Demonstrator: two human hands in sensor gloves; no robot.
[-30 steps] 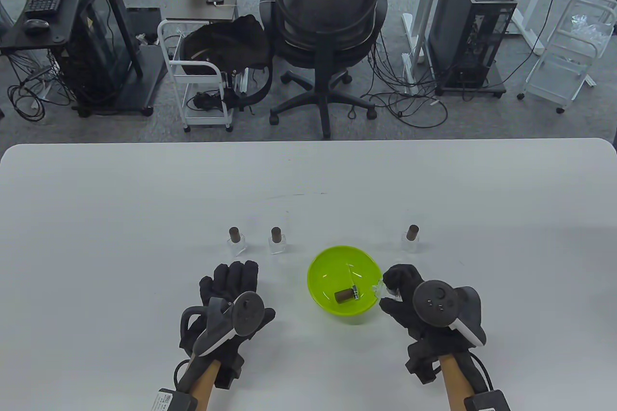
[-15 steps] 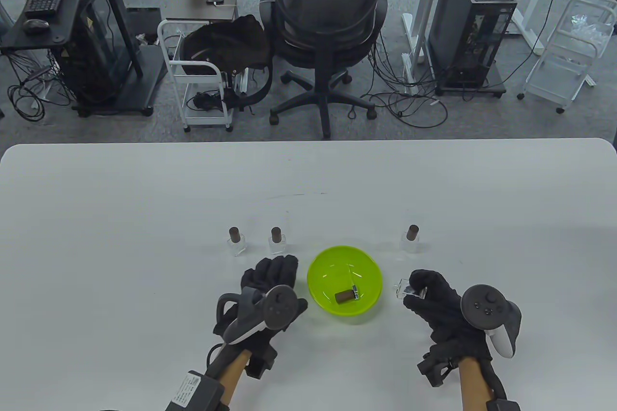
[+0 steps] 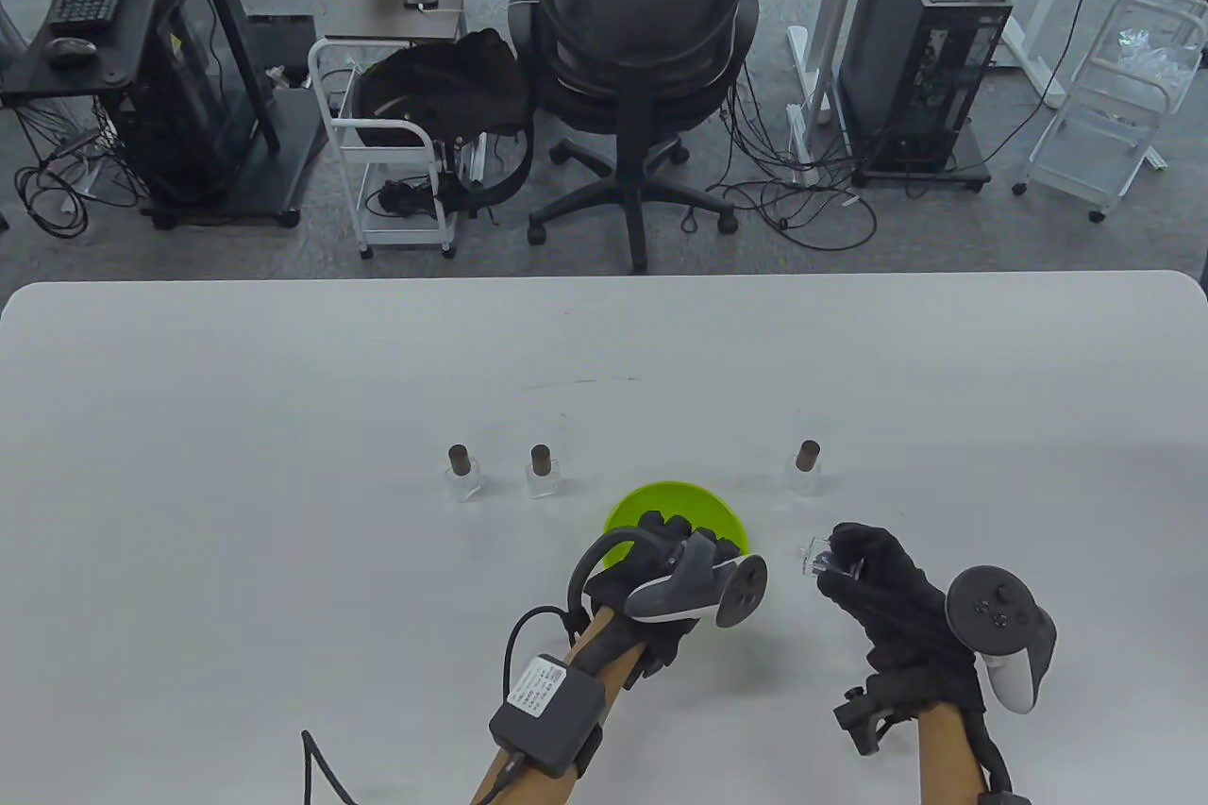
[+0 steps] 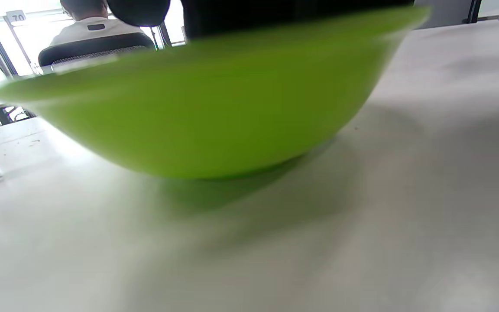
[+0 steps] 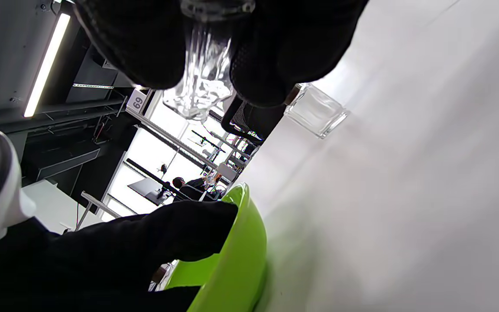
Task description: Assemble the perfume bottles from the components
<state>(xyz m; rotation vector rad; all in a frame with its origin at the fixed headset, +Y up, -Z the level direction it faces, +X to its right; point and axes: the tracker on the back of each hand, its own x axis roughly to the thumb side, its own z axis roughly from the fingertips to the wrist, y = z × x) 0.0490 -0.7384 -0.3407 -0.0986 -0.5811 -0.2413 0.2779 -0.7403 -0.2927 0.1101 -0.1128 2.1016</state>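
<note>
From above, our left hand [image 3: 675, 560] reaches into the green bowl [image 3: 630, 503]; we cannot tell whether its fingers are released or grasping. Our right hand [image 3: 873, 574], beside the bowl, pinches a clear glass bottle [image 3: 819, 557]. Three capped bottles [image 3: 462, 472] stand beyond both hands.

Our left wrist view shows only the bowl's outer wall [image 4: 215, 117] on the table [image 4: 427, 216].

Our right wrist view shows fingers [image 5: 284, 56] gripping the glass bottle [image 5: 199, 82].
</note>
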